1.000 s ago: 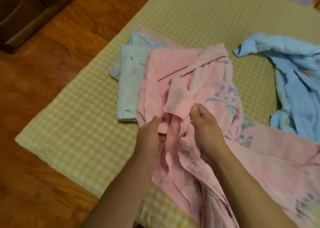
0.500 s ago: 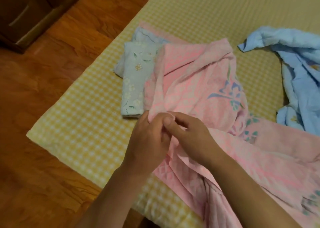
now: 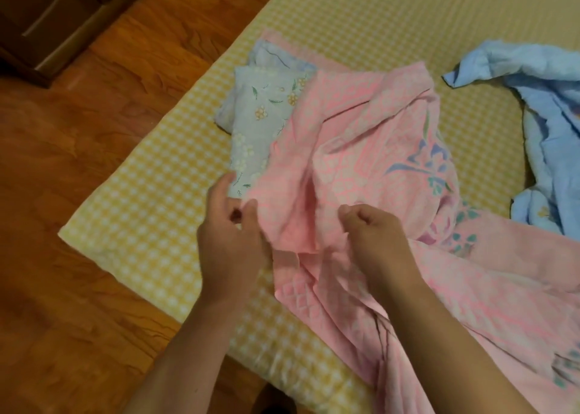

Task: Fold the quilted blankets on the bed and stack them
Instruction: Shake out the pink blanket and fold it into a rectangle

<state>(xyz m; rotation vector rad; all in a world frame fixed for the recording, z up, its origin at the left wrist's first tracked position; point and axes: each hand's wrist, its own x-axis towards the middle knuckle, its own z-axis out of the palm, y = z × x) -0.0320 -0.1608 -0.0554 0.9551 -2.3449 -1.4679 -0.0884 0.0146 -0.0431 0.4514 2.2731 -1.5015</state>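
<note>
hands have drawn apart: my left hand (image 3: pixel 232 241) and right hand (image 3: pixel 373 237) each pinch the pink blanket (image 3: pixel 361 150) edge, stretching it ready to fold.

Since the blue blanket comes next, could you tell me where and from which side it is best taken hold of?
Probably by the pointed corner of the blue blanket, coming from the left, over the bare checked mattress. That corner sticks out flat and free toward the pink blanket, while the rest lies bunched and runs out of view on the right. Both hands now grip the pink one.
</note>
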